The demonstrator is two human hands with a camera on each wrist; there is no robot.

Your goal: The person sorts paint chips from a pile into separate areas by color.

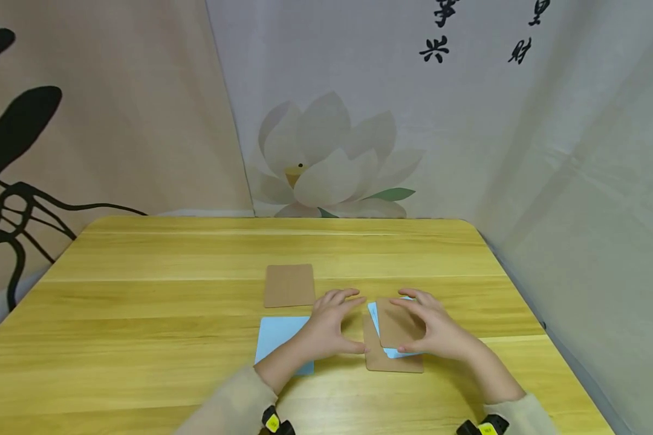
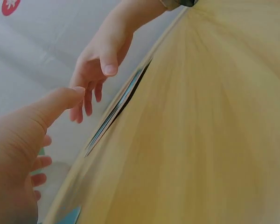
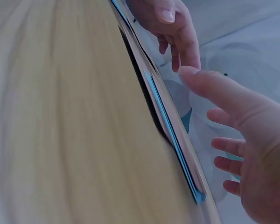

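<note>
A loose stack of square cards lies on the table at centre right. Its top brown card [image 1: 397, 329] sits askew over a light-blue card [image 1: 372, 311], and a larger-looking brown card [image 1: 383, 364] lies at the bottom. My left hand [image 1: 329, 326] hovers just left of the stack, fingers and thumb spread apart with nothing between them. Over the stack's right side is my right hand [image 1: 441, 329], also empty, its fingers and thumb loosely spread. Seen side-on in the right wrist view, the blue layer [image 3: 170, 126] shows between brown ones, with the right thumb above it.
A blue square card [image 1: 280, 332] lies partly hidden under my left forearm. Behind it is a separate brown square card [image 1: 289, 286]. The wooden table [image 1: 141, 314] ends at a printed cloth backdrop [image 1: 359, 72] with a lotus and characters.
</note>
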